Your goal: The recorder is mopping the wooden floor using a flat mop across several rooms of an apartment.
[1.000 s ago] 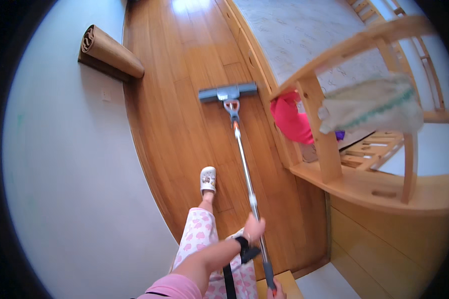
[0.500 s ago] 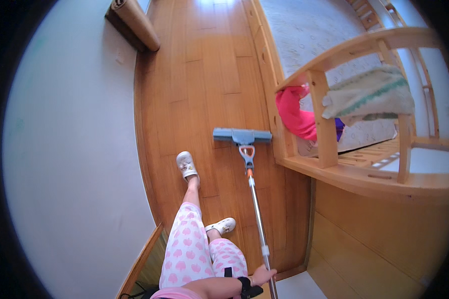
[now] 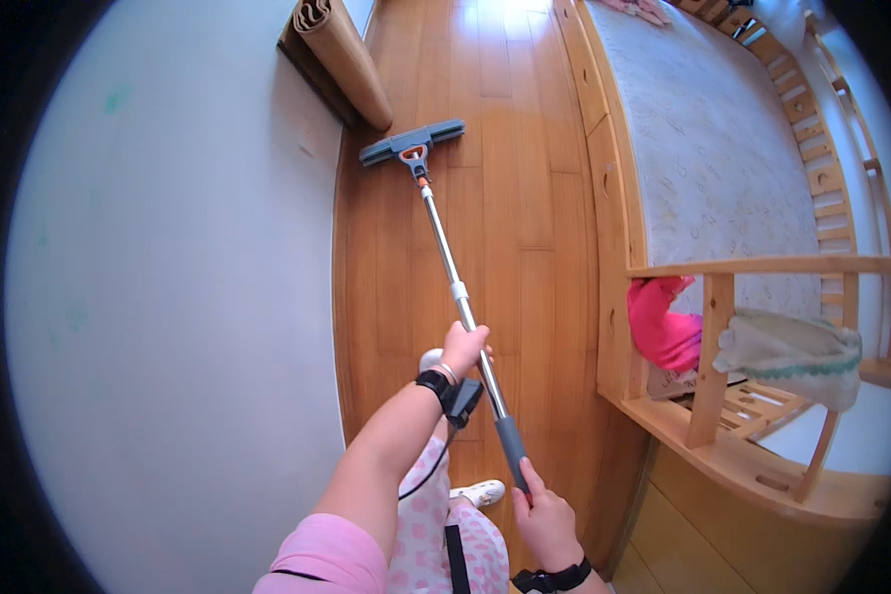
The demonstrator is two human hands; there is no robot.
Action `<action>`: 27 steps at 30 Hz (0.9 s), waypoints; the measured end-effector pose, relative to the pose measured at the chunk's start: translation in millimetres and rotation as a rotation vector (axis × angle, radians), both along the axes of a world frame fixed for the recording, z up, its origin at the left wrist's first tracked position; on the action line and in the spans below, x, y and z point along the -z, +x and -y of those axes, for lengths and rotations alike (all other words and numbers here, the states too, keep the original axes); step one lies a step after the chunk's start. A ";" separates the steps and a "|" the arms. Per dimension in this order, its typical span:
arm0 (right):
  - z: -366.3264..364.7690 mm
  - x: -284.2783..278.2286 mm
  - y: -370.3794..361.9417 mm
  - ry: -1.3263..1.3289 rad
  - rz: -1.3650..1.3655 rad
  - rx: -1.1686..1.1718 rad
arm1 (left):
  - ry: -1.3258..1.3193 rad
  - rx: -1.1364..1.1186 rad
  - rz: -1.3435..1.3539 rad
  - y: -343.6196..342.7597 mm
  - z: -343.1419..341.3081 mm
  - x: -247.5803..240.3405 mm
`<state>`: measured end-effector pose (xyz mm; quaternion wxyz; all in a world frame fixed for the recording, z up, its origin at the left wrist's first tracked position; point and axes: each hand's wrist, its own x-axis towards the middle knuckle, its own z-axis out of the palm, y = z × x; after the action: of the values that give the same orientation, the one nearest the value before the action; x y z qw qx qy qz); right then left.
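A sponge mop lies across my view, its blue-grey head point(image 3: 412, 143) on the wooden floor at the far left, close to a brown roll. From the head a silver pole point(image 3: 444, 243) slopes back toward me. My left hand point(image 3: 465, 348) is wrapped around the middle of this pole, below a white collar. Lower down, my right hand point(image 3: 546, 520) grips the dark grey handle point(image 3: 513, 453) at the near end, its index finger lying along it. Black straps circle both wrists, and a small dark device hangs by the left one.
The brown rolled mat point(image 3: 342, 64) stands against the white wall point(image 3: 188, 297) on the left. To the right is a wooden bed frame point(image 3: 718, 366) with a bare mattress point(image 3: 723, 148), bright pink cloth point(image 3: 663, 327) and a pale towel point(image 3: 792, 351). My white clogs point(image 3: 479, 492) are on the floor.
The mop head has moved forward and left, from beside the bed corner to near the rolled mat. My left hand is farther forward, and my right hand has come into view on the handle.
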<state>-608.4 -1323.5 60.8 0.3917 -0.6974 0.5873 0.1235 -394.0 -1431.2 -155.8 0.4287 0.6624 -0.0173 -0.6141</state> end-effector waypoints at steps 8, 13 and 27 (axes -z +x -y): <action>-27.6 -67.0 -29.4 0.212 0.050 0.191 | 0.012 0.305 -0.101 -37.2 -48.7 -45.7; -98.4 -140.3 -69.8 0.297 -0.014 0.504 | 0.245 0.758 -0.077 -111.7 -152.9 -73.5; 214.0 -71.7 113.3 0.411 0.249 0.639 | -0.108 0.721 0.455 65.1 190.3 -40.4</action>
<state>-495.1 -1537.5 132.6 0.6100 -0.3963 0.6857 0.0250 -329.0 -1621.5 -115.4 0.2058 0.7091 -0.3741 -0.5612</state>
